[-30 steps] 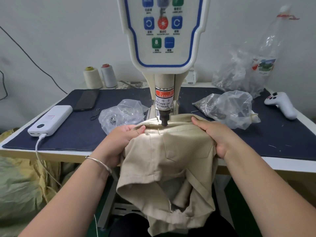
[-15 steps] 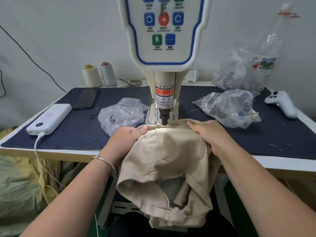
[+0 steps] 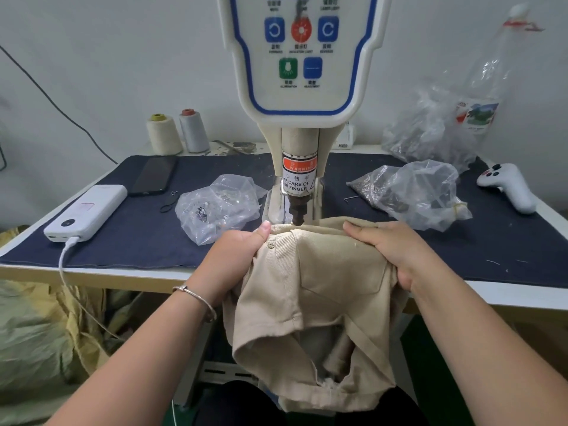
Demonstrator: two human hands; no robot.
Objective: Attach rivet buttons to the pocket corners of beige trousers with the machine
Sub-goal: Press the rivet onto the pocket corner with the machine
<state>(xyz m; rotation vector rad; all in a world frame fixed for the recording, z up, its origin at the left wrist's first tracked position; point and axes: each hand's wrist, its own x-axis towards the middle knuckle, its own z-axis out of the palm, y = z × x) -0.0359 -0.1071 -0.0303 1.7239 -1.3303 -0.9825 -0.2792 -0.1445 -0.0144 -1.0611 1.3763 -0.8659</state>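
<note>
1. Far left of the tabletop (image 3: 92,265): a white power bank (image 3: 87,212) with its cable plugged in, a dark phone (image 3: 155,176) behind it, and two thread spools (image 3: 175,135) by the wall. No writing on them can be read.
2. A clear bag of metal parts (image 3: 215,207) lies just left of the machine (image 3: 302,56).
3. The left hand (image 3: 238,259) grips the beige trousers (image 3: 319,302) at the top edge, fingers curled under the cloth, thumb on top beside a fitted rivet (image 3: 270,245).
4. The trousers hang over the tabletop's front edge. Their top edge lies under the punch (image 3: 298,212), which stands raised just above the cloth.
5. Risk: the left thumb sits near the punch. If the machine fires while it is that close, it could be struck.
6. Risk: the cloth is bunched under both hands. A fold under the punch would put the next rivet off the pocket corner or through extra layers.
7. Machine labels: a red band reads "WARNING", and below it "KE CARE OF" and "UR FINGER". Panel captions read partly, e.g. "FORWARD" and "REVERSE"; the rest is too blurred.
8. The right hand (image 3: 390,256) grips the trousers at the right, fingers wrapped over the fold.
9. Right side: another bag of small parts (image 3: 412,192), a crumpled plastic bottle (image 3: 482,96) with an unreadable label, and a white game controller (image 3: 507,186).
</note>
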